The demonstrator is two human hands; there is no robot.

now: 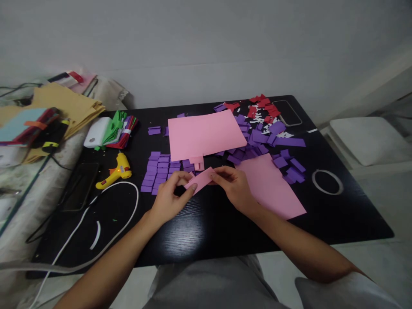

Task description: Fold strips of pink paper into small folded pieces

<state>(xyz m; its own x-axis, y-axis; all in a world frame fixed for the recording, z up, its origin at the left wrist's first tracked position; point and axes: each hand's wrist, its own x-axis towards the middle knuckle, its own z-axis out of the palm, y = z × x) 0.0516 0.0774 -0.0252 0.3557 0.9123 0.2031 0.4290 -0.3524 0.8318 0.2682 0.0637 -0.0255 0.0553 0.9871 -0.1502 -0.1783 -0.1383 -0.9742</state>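
**Head view: long axis slanted, gripped at both ends**

Black rectangular table [225,231] below. Large pink rectangular paper sheet [206,134] lies beyond the hands. Left hand [170,194] pinches the near-left end, right hand [234,183] the far-right end, of a narrow pink paper strip [203,180]; neither hand nearer. Strip lies between them, axis running away rightward. Small folded pink paper piece [197,165] sits just beyond it.

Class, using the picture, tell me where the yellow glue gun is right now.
In the head view, the yellow glue gun lies on the left side of the black table, between the dark phone and the purple paper pieces.
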